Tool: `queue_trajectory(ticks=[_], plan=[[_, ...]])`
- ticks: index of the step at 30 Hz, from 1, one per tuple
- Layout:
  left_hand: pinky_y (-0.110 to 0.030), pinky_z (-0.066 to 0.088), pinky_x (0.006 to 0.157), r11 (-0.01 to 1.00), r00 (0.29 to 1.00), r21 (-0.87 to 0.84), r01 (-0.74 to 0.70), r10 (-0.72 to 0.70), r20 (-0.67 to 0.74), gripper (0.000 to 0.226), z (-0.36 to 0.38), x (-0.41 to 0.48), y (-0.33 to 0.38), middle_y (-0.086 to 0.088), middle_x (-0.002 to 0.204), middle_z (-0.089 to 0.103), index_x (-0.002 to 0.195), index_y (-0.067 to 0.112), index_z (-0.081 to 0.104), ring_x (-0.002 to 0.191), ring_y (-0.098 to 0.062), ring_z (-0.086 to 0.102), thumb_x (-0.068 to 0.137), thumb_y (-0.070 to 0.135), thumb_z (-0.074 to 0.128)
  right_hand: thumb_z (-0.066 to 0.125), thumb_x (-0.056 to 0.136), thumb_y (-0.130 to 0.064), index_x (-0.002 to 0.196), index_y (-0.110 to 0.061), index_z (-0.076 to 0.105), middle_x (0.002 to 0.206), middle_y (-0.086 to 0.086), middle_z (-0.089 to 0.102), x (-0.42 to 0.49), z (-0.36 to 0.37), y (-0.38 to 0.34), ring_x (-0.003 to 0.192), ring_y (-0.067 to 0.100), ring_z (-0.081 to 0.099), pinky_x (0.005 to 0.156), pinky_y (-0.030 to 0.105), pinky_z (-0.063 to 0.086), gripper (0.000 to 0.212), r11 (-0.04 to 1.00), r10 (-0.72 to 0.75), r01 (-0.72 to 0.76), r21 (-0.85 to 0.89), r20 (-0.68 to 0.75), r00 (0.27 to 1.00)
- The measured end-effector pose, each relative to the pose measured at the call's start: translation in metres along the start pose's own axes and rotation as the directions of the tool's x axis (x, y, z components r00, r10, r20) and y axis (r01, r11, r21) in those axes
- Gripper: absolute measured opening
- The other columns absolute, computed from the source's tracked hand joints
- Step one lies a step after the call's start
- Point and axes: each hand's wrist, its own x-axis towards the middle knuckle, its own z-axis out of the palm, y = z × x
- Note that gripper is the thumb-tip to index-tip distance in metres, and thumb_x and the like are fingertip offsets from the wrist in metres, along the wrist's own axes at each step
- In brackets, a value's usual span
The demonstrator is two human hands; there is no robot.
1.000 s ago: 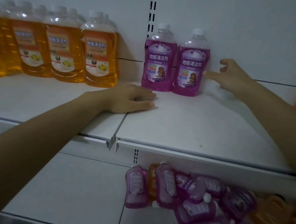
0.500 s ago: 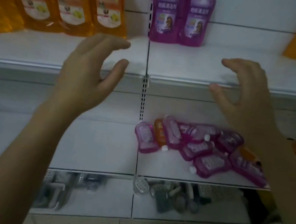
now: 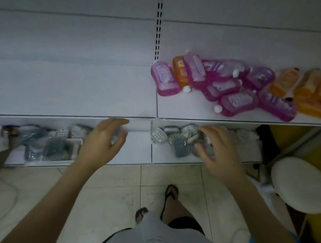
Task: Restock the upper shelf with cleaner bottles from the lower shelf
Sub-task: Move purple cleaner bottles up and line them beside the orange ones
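**2 empty hands below a loose heap of cleaner bottles**

The purple cleaner bottles (image 3: 222,82) lie on their sides in a jumble on the lower shelf (image 3: 78,86), at about 1 o'clock in the view. A smaller heap of orange bottles (image 3: 312,94) sits just beside them at 3 o'clock of the pile. The upper shelf is out of view.

Both hands hover in front of the shelf edge, short of the pile and touching nothing. The left hand (image 3: 101,142) has its fingers loosely curved and spread, empty. The right hand (image 3: 220,155) is the same, with the pile at its 12 o'clock. Behind both hands, soap dishes (image 3: 161,135) crowd the bottom shelf (image 3: 140,147).

The bottles look full of liquid, so each is probably heavy for its size, with the weight likely to shift as it is tipped upright. The plastic walls look smooth and glossy, so probably slippery, and may give a little under a squeeze. The front bottle (image 3: 237,102) lies free of the others on top, its white cap pointing to 7 o'clock toward the shelf edge. It seems the easiest first pick.

A wrap round the narrowed middle of the body should hold better than a pinch on the cap. Bottles deeper in the heap lean on 1 another, so pulling 1 from underneath could set the rest rolling toward the edge.
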Motion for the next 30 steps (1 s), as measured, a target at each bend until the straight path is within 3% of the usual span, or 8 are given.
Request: queue_trajectory(ticks=[2, 5, 10, 15, 19, 24, 27, 30], plan=[[-0.036, 0.045, 0.088, 0.997, 0.995, -0.009, 0.081, -0.08, 0.054, 0.038, 0.013, -0.014, -0.012, -0.017, 0.113, 0.064, 0.114, 0.0, 0.061, 0.103, -0.035, 0.059, 0.086, 0.023, 0.049, 0.066, 0.081, -0.011, 0.118, 0.0, 0.057, 0.117, 0.017, 0.058, -0.017, 0.014, 0.011, 0.107, 0.034, 0.055, 0.097, 0.05, 0.041, 0.04, 0.999, 0.051, -0.051, 0.009, 0.053, 0.997], [-0.037, 0.044, 0.087, 0.983, 0.979, -0.006, 0.186, -0.185, 0.083, 0.031, 0.029, -0.028, -0.021, -0.016, 0.116, 0.063, 0.117, 0.003, 0.06, 0.106, -0.034, 0.058, 0.09, 0.017, 0.057, 0.063, 0.085, -0.012, 0.124, -0.002, 0.053, 0.12, 0.016, 0.056, -0.036, 0.028, 0.026, 0.109, 0.032, 0.053, 0.095, 0.034, 0.036, 0.041, 0.986, 0.166, -0.168, 0.008, 0.108, 0.98], [-0.032, 0.043, 0.084, 0.964, 0.958, 0.024, 0.264, -0.265, 0.105, 0.032, 0.048, -0.015, -0.022, -0.014, 0.119, 0.062, 0.119, 0.006, 0.059, 0.106, -0.033, 0.058, 0.088, 0.013, 0.059, 0.06, 0.088, -0.014, 0.128, -0.005, 0.049, 0.125, 0.012, 0.054, -0.039, 0.043, 0.047, 0.115, 0.026, 0.05, 0.095, 0.028, 0.032, 0.043, 0.955, 0.272, -0.289, 0.063, 0.198, 0.942], [-0.032, 0.044, 0.087, 0.962, 0.96, -0.009, 0.274, -0.273, 0.06, 0.032, 0.06, 0.041, -0.014, -0.012, 0.122, 0.059, 0.121, 0.008, 0.058, 0.109, -0.03, 0.057, 0.09, 0.015, 0.057, 0.061, 0.087, -0.011, 0.126, -0.005, 0.052, 0.12, 0.012, 0.057, 0.015, 0.039, 0.08, 0.109, 0.026, 0.053, 0.089, 0.027, 0.036, 0.041, 0.965, 0.228, -0.248, 0.089, 0.191, 0.955], [-0.023, 0.042, 0.081, 0.965, 0.965, -0.024, 0.261, -0.262, -0.029, 0.032, 0.067, 0.093, -0.005, -0.009, 0.124, 0.058, 0.123, 0.01, 0.057, 0.108, -0.025, 0.057, 0.091, 0.016, 0.056, 0.059, 0.089, -0.018, 0.127, -0.01, 0.051, 0.122, 0.006, 0.055, 0.076, 0.032, 0.104, 0.108, 0.009, 0.044, 0.089, 0.022, 0.032, 0.04, 0.975, 0.169, -0.189, 0.118, 0.161, 0.972], [-0.029, 0.045, 0.083, 0.969, 0.964, -0.033, 0.245, -0.247, -0.102, 0.032, 0.075, 0.145, -0.003, -0.009, 0.123, 0.056, 0.122, 0.009, 0.056, 0.106, -0.026, 0.058, 0.091, 0.016, 0.055, 0.06, 0.088, -0.019, 0.127, -0.01, 0.051, 0.127, 0.01, 0.053, 0.145, 0.03, 0.122, 0.115, 0.026, 0.05, 0.093, 0.028, 0.033, 0.041, 0.989, 0.107, -0.119, 0.089, 0.136, 0.985], [-0.038, 0.049, 0.087, 0.963, 0.962, -0.052, 0.264, -0.267, -0.056, 0.041, 0.087, 0.171, -0.001, -0.012, 0.134, 0.045, 0.131, 0.013, 0.049, 0.108, -0.029, 0.056, 0.091, 0.02, 0.054, 0.061, 0.087, -0.019, 0.127, -0.007, 0.05, 0.129, 0.014, 0.05, 0.172, 0.032, 0.123, 0.117, 0.029, 0.048, 0.095, 0.03, 0.034, 0.044, 0.993, 0.083, -0.089, 0.073, 0.077, 0.994], [-0.045, 0.045, 0.095, 0.958, 0.956, -0.033, 0.284, -0.28, 0.09, 0.051, 0.106, 0.205, -0.002, -0.017, 0.146, 0.025, 0.141, 0.02, 0.036, 0.114, -0.036, 0.052, 0.093, 0.028, 0.051, 0.065, 0.084, -0.022, 0.129, -0.008, 0.047, 0.131, 0.017, 0.045, 0.195, 0.037, 0.118, 0.12, 0.033, 0.045, 0.098, 0.037, 0.036, 0.051, 0.992, 0.103, -0.107, 0.065, 0.054, 0.993]])
